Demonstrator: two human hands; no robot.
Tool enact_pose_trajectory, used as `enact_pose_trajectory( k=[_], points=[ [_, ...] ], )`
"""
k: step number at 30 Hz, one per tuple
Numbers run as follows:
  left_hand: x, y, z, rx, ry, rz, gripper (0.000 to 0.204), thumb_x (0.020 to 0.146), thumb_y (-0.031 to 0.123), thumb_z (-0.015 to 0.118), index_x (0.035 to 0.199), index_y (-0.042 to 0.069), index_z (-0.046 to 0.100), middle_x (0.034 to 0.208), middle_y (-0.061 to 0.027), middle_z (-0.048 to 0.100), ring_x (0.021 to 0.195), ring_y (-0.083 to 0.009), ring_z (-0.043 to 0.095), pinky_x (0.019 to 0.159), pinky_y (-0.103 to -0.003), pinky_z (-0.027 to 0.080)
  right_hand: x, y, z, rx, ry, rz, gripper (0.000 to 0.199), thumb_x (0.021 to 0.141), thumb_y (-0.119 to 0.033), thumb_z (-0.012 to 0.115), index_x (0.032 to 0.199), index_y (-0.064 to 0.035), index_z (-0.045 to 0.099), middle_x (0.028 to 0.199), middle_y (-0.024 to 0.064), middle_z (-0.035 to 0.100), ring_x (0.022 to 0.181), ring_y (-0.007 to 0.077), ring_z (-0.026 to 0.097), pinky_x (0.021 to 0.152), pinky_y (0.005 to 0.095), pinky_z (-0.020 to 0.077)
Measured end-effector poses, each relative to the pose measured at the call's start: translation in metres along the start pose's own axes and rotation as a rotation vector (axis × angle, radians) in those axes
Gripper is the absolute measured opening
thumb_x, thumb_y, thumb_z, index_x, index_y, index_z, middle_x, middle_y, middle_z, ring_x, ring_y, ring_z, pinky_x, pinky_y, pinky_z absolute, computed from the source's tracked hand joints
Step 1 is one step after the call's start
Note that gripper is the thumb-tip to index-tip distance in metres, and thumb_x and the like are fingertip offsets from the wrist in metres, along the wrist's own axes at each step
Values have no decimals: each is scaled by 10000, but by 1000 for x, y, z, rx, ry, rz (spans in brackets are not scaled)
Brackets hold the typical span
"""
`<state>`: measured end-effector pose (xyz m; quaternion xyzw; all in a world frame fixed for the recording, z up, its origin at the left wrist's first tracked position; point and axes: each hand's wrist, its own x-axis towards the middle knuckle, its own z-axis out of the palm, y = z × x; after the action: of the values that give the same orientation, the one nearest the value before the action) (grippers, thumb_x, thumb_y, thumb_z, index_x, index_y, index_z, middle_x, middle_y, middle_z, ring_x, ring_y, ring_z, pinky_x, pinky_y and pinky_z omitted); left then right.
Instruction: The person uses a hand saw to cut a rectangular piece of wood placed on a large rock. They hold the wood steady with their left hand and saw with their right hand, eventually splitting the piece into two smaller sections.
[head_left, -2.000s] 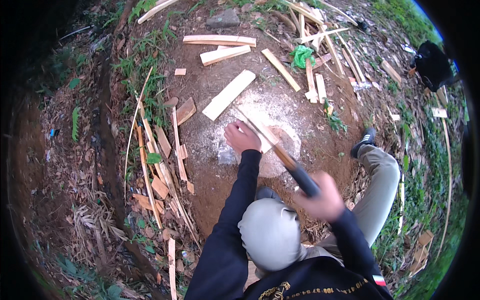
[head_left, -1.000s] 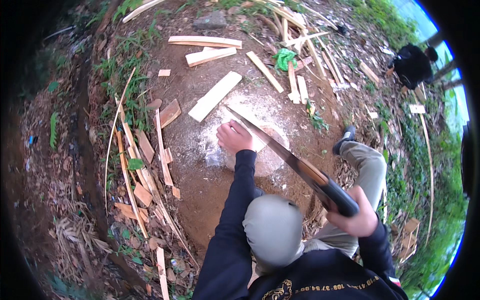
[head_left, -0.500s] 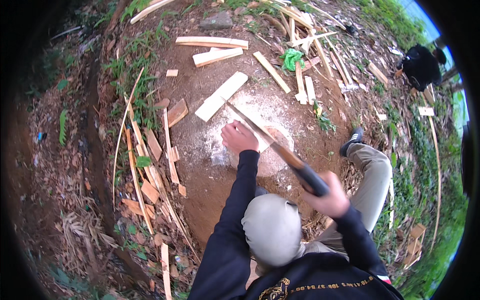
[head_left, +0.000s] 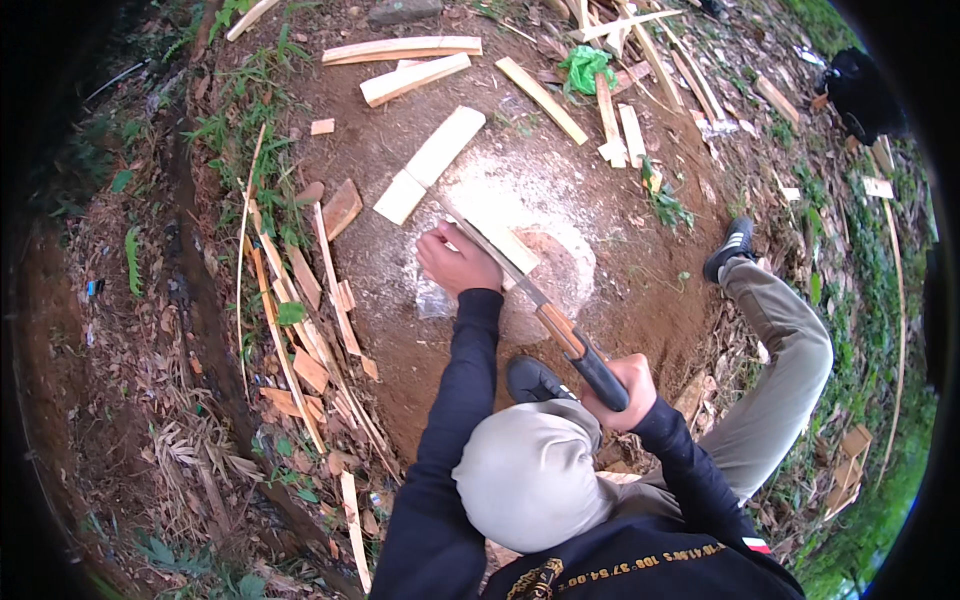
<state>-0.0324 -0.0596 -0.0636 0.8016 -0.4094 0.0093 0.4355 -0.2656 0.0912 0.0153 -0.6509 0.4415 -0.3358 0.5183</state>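
Observation:
In my right hand [head_left: 622, 392] I grip the black handle of a long, narrow-bladed hand tool [head_left: 555, 318]. Its handle has an orange-brown wooden section; whether the blade has teeth I cannot make out. The blade slants up and left, its far end close to a pale wooden board [head_left: 432, 165] with a thin line across it. My left hand [head_left: 458, 258] is closed with curled fingers, just left of the blade; what is under them is hidden. A pale wood strip [head_left: 522, 256] shows along the blade's right side, over a round, powder-covered block [head_left: 575, 255].
Clear plastic [head_left: 433, 301] lies beside my left wrist. Boards [head_left: 415, 80] and a green plastic bag [head_left: 587, 70] lie farther out. Wood strips and offcuts [head_left: 310, 370] line the left side. My shod foot [head_left: 728, 248] is at the right; a dark-clothed person [head_left: 865, 95] is at the far right.
My right hand and the tool have drawn back slightly, toward me and to the left in view. The whole view has shifted. My left hand stays beside the blade.

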Motion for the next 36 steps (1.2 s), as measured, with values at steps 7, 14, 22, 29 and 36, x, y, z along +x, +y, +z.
enact_pose_trajectory(
  k=[7,14,22,29,36],
  points=[
    [-6,5,-9,23,12,14,376,1044,318,404,825,16,451,855,-152,481,850,-338,484,801,-444,360,-76,4,-41,32,-66,57,89,654,-83,708,666,-72,620,541,71,567,450,220,586,495,321,483],
    [-2,1,0,0,-15,-40,341,1035,323,408,847,43,466,872,-142,497,906,-339,493,862,-466,347,-21,-21,-19,36,20,49,163,667,-85,707,621,-52,554,508,91,506,407,213,512,460,318,437],
    [-7,13,1,12,-7,-11,341,1036,319,405,866,33,483,913,-152,525,934,-348,501,868,-474,348,-22,-28,-17,-17,-26,98,167,682,-110,729,637,-39,584,522,102,546,436,234,578,480,331,471],
    [-4,3,-5,21,19,0,333,1033,318,415,873,35,486,902,-149,525,930,-353,511,858,-472,357,-75,-45,-48,-79,-113,213,90,679,-68,691,669,-49,604,509,74,542,417,189,565,476,299,465],
    [-8,14,0,22,-50,-37,320,1031,321,409,885,47,489,920,-139,515,956,-342,498,877,-483,341,1,-29,-11,-54,10,4,157,693,-68,698,628,-15,565,500,44,491,427,119,466,445,301,391]
  ],
)
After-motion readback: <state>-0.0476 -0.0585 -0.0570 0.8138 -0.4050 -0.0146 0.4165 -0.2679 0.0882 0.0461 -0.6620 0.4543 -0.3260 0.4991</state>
